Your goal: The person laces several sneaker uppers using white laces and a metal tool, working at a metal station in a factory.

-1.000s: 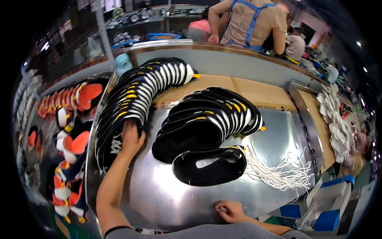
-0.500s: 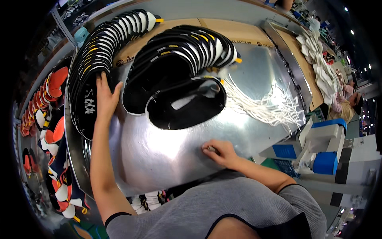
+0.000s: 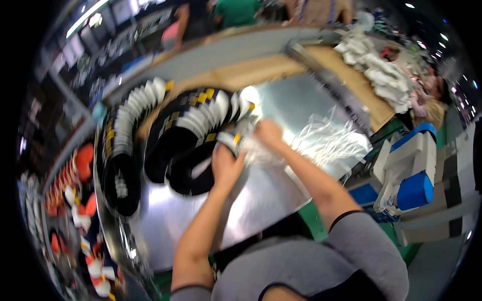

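A black shoe upper (image 3: 190, 176) with a white heel and a yellow tab lies at the front of a nested row. My left hand (image 3: 227, 168) is at its heel end, fingers inside the opening and thumb on the outer side, gripping it. My right hand (image 3: 269, 134) is curled closed just beyond, beside the white laces (image 3: 329, 138); motion blurs its fingers, and what they hold cannot be made out. Behind the front upper stand several more nested black-and-white uppers (image 3: 168, 145). A second curved row of uppers (image 3: 120, 175) runs along the left side.
A shiny metal tabletop (image 3: 165, 236) carries the uppers and laces, with cardboard (image 3: 241, 72) along its far edge. Red-and-white shoe parts (image 3: 83, 160) hang at the left. White pieces (image 3: 376, 70) are piled at the far right. A white-and-blue machine (image 3: 409, 170) stands at the right.
My left hand has left the left row and moved right onto the front upper's heel. My right hand has moved forward from the bare metal to the laces. The view has shifted.
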`<state>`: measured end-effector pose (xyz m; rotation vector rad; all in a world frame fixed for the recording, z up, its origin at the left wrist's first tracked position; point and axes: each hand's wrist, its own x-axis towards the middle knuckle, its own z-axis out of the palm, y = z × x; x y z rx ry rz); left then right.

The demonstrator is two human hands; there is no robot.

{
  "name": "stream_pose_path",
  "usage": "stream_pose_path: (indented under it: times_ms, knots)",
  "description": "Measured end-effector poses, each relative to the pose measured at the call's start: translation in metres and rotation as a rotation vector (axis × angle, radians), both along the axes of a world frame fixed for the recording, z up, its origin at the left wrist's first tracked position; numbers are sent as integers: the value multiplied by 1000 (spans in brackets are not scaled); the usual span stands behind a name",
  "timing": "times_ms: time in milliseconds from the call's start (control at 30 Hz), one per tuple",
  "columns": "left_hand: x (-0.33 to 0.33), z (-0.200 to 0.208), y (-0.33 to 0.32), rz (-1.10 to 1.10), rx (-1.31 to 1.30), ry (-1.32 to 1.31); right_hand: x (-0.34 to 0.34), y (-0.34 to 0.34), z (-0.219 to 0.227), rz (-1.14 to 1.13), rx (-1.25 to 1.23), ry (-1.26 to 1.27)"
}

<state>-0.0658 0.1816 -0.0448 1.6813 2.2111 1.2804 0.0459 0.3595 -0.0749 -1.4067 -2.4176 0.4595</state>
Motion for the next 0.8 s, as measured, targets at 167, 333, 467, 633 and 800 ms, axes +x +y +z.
stream_pose_path:
  times_ms: [167,333,467,633,800]
  knots:
    - [5,29,-69,32,42,-649,-21,-19,-15,163,93,64]
    - [29,110,-148,-103,462,-1329,18,11,-8,177,-202,612]
    - [-44,29,-237,-297,421,-1878,31,-58,175,367,-334,1060]
    - [-73,-24,-277,-224,223,-1531,167,-68,246,817,-558,1602]
    - [-17,63,-253,439,72,-26,265,-117,252,1020,-770,1719]
